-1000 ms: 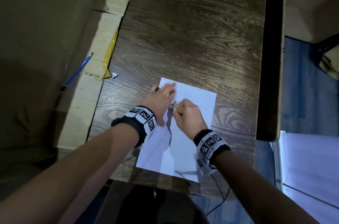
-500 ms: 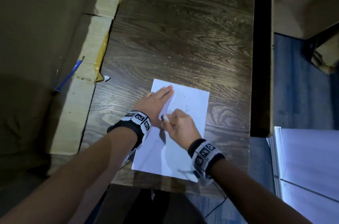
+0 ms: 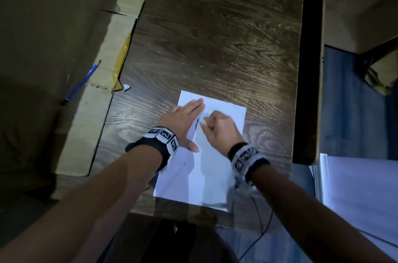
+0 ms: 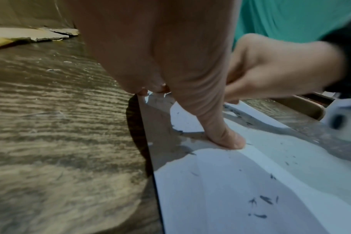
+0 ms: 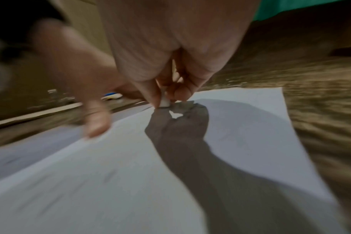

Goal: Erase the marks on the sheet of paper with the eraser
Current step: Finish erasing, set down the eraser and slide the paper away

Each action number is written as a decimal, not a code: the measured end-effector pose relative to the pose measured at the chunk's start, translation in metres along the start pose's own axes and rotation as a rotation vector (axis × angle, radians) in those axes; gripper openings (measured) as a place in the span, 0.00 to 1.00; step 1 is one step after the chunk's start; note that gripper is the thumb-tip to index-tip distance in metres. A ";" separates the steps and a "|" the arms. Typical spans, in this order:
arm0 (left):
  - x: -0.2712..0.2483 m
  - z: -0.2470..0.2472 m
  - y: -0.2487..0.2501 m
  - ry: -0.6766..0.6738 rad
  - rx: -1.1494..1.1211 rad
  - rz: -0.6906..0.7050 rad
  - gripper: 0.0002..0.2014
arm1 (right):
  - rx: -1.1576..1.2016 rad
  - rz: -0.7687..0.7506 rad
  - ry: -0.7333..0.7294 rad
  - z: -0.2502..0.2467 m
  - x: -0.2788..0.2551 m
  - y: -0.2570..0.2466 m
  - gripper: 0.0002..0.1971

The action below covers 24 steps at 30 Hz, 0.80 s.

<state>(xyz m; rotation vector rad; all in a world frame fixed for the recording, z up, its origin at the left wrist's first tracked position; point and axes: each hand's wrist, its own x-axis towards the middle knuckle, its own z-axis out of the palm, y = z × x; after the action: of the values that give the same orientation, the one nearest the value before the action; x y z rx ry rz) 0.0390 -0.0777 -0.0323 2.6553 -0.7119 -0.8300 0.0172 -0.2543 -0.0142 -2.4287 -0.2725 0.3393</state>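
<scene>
A white sheet of paper [image 3: 211, 168] lies on the dark wooden table [image 3: 215, 47], near its front edge. My left hand [image 3: 183, 122] lies flat on the sheet's upper left part, fingers straight, thumb pressed to the paper [image 4: 230, 142]. My right hand [image 3: 217, 127] pinches a small white eraser [image 5: 164, 102] between thumb and fingertips, its tip on the sheet [image 5: 130, 174] beside the left fingers. Dark pencil marks [image 4: 260, 204] and eraser crumbs show on the paper in the left wrist view. The right wrist view is motion-blurred.
Cardboard flaps [image 3: 112, 58] border the table's left side, with a blue pen [image 3: 83, 81] lying on them. A small white-and-blue scrap [image 3: 126, 87] sits at the table's left edge. A dark rail [image 3: 308, 69] runs along the right edge; white sheets [image 3: 361, 193] lie lower right.
The right hand with the eraser has slid back and forth across the upper part of the sheet, now further right. The left hand has stayed flat on the paper.
</scene>
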 end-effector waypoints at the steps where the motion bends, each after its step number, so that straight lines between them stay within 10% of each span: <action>1: 0.000 0.000 0.000 0.001 -0.012 -0.004 0.69 | -0.019 -0.018 0.055 -0.003 0.012 0.000 0.15; 9: 0.000 0.001 0.003 0.009 0.014 -0.028 0.69 | -0.023 -0.047 -0.083 0.016 -0.027 0.009 0.14; 15: -0.003 -0.005 0.008 -0.013 0.010 -0.048 0.68 | -0.032 0.055 0.126 0.014 0.003 0.008 0.14; 19: -0.001 -0.003 0.006 0.000 0.002 -0.050 0.68 | 0.025 -0.005 -0.043 0.018 -0.043 0.008 0.14; 24: -0.003 -0.007 0.009 -0.019 -0.003 -0.051 0.67 | -0.071 0.028 0.087 -0.002 0.013 0.024 0.15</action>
<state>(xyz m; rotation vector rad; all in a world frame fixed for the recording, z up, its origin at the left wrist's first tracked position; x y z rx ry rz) 0.0372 -0.0829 -0.0217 2.6768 -0.6492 -0.8705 0.0326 -0.2695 -0.0305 -2.5114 -0.2158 0.2395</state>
